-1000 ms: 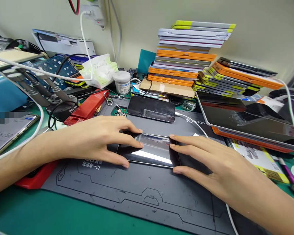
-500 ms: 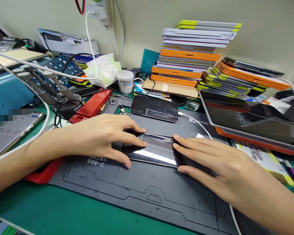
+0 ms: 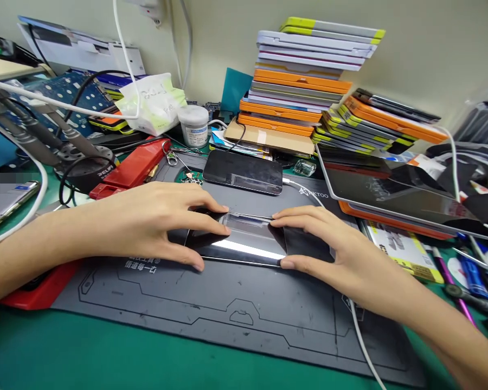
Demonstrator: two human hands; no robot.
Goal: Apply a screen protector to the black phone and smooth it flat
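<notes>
A dark smartphone (image 3: pixel 244 244) lies screen up on the grey work mat (image 3: pixel 179 314), a bright reflection across its glass. My left hand (image 3: pixel 158 222) spans its left end: the index finger rests on the glass, another fingertip is at the far edge, and the thumb sits at the near edge. At the right end, my right hand (image 3: pixel 329 238) straddles the phone, thumb on the near corner and fingertips together on the far corner. Behind it, a second dark phone (image 3: pixel 243 172) lies with a white cable (image 3: pixel 299 186) at its right end.
Boxes (image 3: pixel 296 97) stand stacked along the wall. A tablet-like panel (image 3: pixel 390 189) leans at the right, with a purple pen-shaped tool (image 3: pixel 445 271) near it. Left are a red tool stand (image 3: pixel 130 168), a grey-armed holder (image 3: pixel 81 157) and a white jar (image 3: pixel 194 127).
The view has shifted right, so things appear further left. My right fingers have drawn together at the phone's far edge, with the index finger off the glass. My left hand keeps its pose.
</notes>
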